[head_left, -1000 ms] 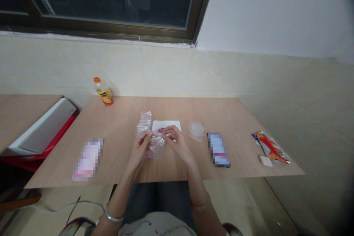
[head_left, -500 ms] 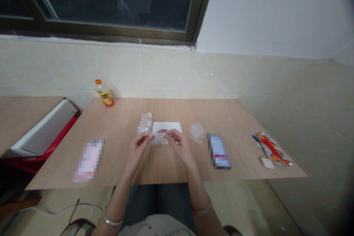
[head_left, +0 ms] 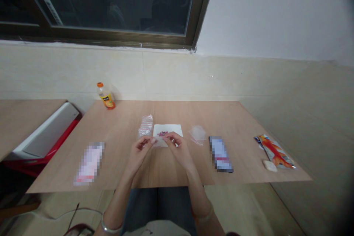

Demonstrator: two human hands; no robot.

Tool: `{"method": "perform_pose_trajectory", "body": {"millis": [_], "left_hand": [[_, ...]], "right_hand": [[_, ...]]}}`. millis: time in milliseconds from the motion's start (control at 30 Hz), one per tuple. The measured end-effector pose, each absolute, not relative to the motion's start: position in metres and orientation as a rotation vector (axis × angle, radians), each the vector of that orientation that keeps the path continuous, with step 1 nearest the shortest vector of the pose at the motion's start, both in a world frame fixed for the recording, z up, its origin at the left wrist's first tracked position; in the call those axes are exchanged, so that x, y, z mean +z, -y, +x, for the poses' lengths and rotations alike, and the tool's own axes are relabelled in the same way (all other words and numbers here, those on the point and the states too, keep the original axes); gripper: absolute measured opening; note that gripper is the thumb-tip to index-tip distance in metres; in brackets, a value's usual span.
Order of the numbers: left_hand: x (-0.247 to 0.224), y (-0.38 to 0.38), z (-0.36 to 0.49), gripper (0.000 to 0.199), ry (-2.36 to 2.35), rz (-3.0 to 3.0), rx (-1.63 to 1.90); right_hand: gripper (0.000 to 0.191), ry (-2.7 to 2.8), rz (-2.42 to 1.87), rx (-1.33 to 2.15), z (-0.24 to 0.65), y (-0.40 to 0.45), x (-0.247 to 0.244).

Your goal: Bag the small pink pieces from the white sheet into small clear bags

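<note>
At the near edge of the paper (head_left: pixel 175 128), the left hand (head_left: pixel 138 152) and right hand (head_left: pixel 179 150) pinch a bag (head_left: pixel 159 141), fingers closed; left of the paper, a bottle (head_left: pixel 101 90) bears an unreadable yellow label (head_left: pixel 107 101).

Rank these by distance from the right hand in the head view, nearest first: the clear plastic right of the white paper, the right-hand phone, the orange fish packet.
From the right hand:
1. Clear plastic, just to its right.
2. Right-hand phone, further right.
3. Orange fish packet, far right.
</note>
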State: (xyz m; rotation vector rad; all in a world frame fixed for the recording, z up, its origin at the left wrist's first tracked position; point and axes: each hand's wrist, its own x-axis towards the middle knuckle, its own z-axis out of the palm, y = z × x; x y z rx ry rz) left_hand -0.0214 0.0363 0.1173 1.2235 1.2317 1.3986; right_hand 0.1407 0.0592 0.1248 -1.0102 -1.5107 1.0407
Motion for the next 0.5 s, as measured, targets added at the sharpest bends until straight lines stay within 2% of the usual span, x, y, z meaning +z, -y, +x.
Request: {"method": "perform_pose_trajectory", "body": {"millis": [500], "left_hand": [[0.128,-0.033,-0.022,0.02,-1.367,1.415,1.325]], "right_hand": [[0.014,1.532,-0.938,1.052,0.131,-0.056,0.126]]}}
